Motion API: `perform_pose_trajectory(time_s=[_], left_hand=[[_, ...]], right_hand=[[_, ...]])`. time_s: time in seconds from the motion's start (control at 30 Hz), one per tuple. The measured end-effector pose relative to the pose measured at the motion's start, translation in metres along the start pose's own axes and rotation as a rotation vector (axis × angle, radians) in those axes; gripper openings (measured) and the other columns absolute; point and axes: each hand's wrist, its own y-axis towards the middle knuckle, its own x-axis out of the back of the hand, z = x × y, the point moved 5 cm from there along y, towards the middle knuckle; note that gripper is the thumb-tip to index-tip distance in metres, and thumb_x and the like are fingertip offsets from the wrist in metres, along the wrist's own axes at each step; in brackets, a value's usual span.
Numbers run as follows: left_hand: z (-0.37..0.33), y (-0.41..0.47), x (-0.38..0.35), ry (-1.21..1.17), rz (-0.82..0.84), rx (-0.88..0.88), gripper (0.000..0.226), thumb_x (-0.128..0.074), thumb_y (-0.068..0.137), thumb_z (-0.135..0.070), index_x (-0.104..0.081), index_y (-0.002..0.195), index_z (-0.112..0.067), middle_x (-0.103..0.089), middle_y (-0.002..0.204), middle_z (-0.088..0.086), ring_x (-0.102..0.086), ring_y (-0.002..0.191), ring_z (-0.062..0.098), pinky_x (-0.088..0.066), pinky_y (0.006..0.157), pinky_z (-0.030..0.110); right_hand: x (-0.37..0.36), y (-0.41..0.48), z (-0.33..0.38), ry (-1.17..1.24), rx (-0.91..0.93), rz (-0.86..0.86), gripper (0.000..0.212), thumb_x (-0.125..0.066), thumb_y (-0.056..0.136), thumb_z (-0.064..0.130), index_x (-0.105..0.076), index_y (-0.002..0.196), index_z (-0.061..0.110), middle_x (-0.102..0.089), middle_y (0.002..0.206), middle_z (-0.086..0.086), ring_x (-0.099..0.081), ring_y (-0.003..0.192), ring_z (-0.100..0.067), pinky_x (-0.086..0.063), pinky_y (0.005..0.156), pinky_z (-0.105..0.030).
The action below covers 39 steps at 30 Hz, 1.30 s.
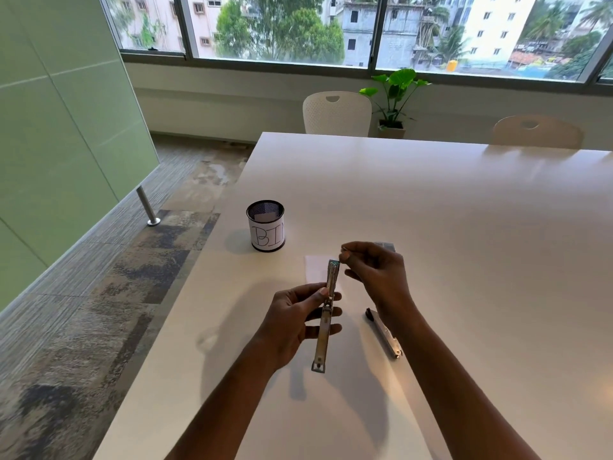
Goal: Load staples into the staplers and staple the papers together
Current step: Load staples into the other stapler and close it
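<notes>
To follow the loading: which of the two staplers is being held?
The opened stapler in the left hand; the other stapler lies on the table, to its right.

On the table (431, 210), a bin (265, 227) stands left of paper (315, 270).

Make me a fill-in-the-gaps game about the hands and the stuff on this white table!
The left hand grips an opened silver metal stapler above the white ____.
The right hand pinches what look like staples near that stapler's far end; counting the closed stapler lying beside its wrist, there are ____ staplers.
The black mesh cup has a white label starting with the letter ____.
Missing words: table; two; B.
</notes>
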Motion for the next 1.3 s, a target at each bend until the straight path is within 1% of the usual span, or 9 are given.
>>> perform_pose_trajectory(time_s=[0.17, 0.3, 0.4, 0.5, 0.63, 0.87, 1.0, 1.13, 1.3], left_hand=[[0.001, 0.001, 0.001, -0.006, -0.059, -0.050, 0.020, -0.058, 0.098, -0.013, -0.076, 0.106, -0.012, -0.075, 0.110, 0.018, -0.074, 0.099, 0.036, -0.062, 0.070, 0.045], [0.000, 0.002, -0.001, 0.002, -0.101, -0.083, 0.019, -0.059, 0.098, -0.015, -0.079, 0.099, -0.016, -0.076, 0.106, 0.016, -0.075, 0.094, 0.033, -0.062, 0.068, 0.044], [0.000, 0.004, -0.003, 0.028, -0.120, -0.102, 0.018, -0.062, 0.097, -0.018, -0.079, 0.098, -0.015, -0.076, 0.104, 0.017, -0.075, 0.093, 0.033, -0.062, 0.069, 0.046], [0.000, 0.004, -0.004, 0.048, -0.131, -0.114, 0.017, -0.064, 0.095, -0.020, -0.080, 0.096, -0.017, -0.076, 0.099, 0.016, -0.075, 0.092, 0.033, -0.062, 0.070, 0.047], [-0.001, 0.005, -0.005, 0.043, -0.141, -0.113, 0.016, -0.065, 0.094, -0.020, -0.080, 0.098, -0.015, -0.076, 0.098, 0.019, -0.075, 0.093, 0.033, -0.062, 0.068, 0.047], [-0.001, 0.003, -0.004, 0.050, -0.163, -0.134, 0.019, -0.065, 0.093, -0.020, -0.077, 0.104, -0.010, -0.076, 0.099, 0.020, -0.075, 0.095, 0.034, -0.063, 0.067, 0.046], [-0.003, 0.003, -0.002, 0.054, -0.179, -0.149, 0.018, -0.065, 0.094, -0.020, -0.078, 0.102, -0.012, -0.076, 0.097, 0.021, -0.075, 0.093, 0.034, -0.062, 0.067, 0.046], [-0.003, 0.002, -0.003, 0.056, -0.172, -0.154, 0.018, -0.064, 0.095, -0.019, -0.079, 0.102, -0.013, -0.076, 0.096, 0.020, -0.075, 0.091, 0.034, -0.062, 0.067, 0.045], [-0.002, 0.001, -0.006, 0.071, -0.156, -0.150, 0.018, -0.062, 0.096, -0.016, -0.079, 0.102, -0.014, -0.076, 0.097, 0.018, -0.075, 0.092, 0.032, -0.062, 0.067, 0.044]], right_hand=[[0.008, -0.015, 0.001, -0.319, 0.156, -0.078, 0.014, -0.074, 0.089, 0.015, -0.072, 0.102, 0.014, -0.075, 0.090, 0.000, -0.072, 0.086, -0.017, -0.062, 0.078, -0.036], [0.003, -0.023, 0.005, -0.502, 0.258, -0.021, 0.008, -0.072, 0.090, 0.019, -0.072, 0.095, 0.025, -0.073, 0.088, 0.012, -0.069, 0.082, -0.004, -0.056, 0.070, -0.014], [-0.003, -0.026, 0.008, -0.606, 0.342, 0.051, 0.011, -0.073, 0.088, 0.013, -0.077, 0.097, 0.018, -0.072, 0.090, 0.007, -0.068, 0.079, -0.004, -0.052, 0.068, -0.009], [-0.007, -0.028, 0.010, -0.650, 0.387, 0.105, 0.013, -0.074, 0.087, 0.011, -0.078, 0.099, 0.015, -0.070, 0.089, 0.004, -0.068, 0.076, -0.005, -0.052, 0.067, -0.010], [-0.011, -0.027, 0.013, -0.686, 0.430, 0.102, 0.014, -0.075, 0.086, 0.011, -0.078, 0.099, 0.015, -0.071, 0.088, 0.003, -0.067, 0.074, -0.004, -0.054, 0.067, -0.012], [-0.017, -0.029, 0.012, -0.736, 0.483, 0.192, 0.015, -0.075, 0.087, 0.009, -0.078, 0.101, 0.011, -0.072, 0.090, 0.000, -0.063, 0.072, 0.003, -0.050, 0.068, -0.004], [-0.017, -0.030, 0.014, -0.727, 0.514, 0.249, 0.018, -0.073, 0.088, 0.007, -0.078, 0.104, 0.013, -0.073, 0.092, 0.001, -0.069, 0.078, -0.005, -0.055, 0.072, -0.011], [-0.016, -0.031, 0.014, -0.743, 0.529, 0.241, 0.020, -0.071, 0.089, 0.006, -0.077, 0.106, 0.014, -0.073, 0.094, 0.002, -0.069, 0.080, -0.005, -0.056, 0.073, -0.015], [-0.015, -0.032, 0.012, -0.765, 0.503, 0.220, 0.019, -0.071, 0.089, 0.005, -0.077, 0.105, 0.012, -0.073, 0.094, 0.000, -0.067, 0.080, -0.004, -0.054, 0.073, -0.010]])
